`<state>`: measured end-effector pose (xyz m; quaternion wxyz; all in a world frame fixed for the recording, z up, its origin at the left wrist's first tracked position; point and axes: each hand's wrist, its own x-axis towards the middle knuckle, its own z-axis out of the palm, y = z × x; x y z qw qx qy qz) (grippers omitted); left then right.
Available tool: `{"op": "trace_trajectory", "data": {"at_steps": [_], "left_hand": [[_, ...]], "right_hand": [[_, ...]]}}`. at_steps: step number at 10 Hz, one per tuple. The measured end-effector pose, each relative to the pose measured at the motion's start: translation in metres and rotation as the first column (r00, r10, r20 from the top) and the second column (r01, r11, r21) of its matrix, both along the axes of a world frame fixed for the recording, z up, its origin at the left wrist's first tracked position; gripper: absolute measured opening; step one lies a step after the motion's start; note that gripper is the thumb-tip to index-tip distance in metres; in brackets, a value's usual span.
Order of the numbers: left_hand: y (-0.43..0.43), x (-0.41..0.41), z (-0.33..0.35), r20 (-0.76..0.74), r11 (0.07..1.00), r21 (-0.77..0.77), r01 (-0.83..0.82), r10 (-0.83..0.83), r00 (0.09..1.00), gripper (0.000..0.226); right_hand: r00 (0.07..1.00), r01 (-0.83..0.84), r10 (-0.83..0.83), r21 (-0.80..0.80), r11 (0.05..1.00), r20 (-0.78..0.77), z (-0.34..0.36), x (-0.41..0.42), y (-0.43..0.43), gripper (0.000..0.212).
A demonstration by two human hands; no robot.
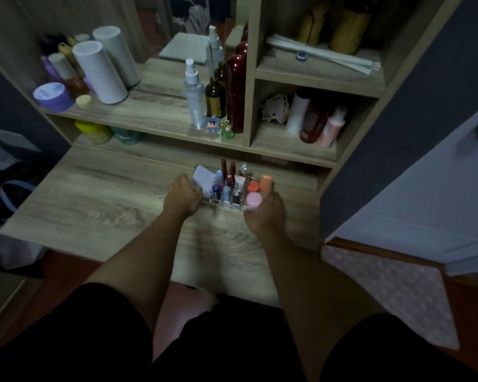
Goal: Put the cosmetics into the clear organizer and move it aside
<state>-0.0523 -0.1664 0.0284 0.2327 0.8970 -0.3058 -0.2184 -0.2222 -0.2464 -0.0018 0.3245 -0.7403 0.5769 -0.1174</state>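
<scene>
Clear organizer (226,204) fully loaded, left hand (181,198) and right hand (262,213) closed on its ends — slide level along worktop (94,194), keeping upright tubes steady.

- The clear organizer (223,203) is sitting near the bench's (100,205) back edge, right of centre, filled with upright cosmetics (226,186).
- The left hand (181,198) is gripping its left end.
- The right hand (264,213) is gripping its right end, beside a pink jar (254,200).

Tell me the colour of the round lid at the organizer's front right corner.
Pink: the round lid beside the right hand, clearest in the head view.
</scene>
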Motion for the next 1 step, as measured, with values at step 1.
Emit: {"op": "trace_trajectory", "data": {"at_steps": [1], "left_hand": [[-0.0034, -0.0206, 0.0217, 0.065, 0.986, 0.047, 0.162, -0.165, 0.984, 0.050]], "right_hand": [[0.974, -0.199, 0.189, -0.078, 0.977, -0.122, 0.0274, -0.0133, 0.0050, 0.072]]}}
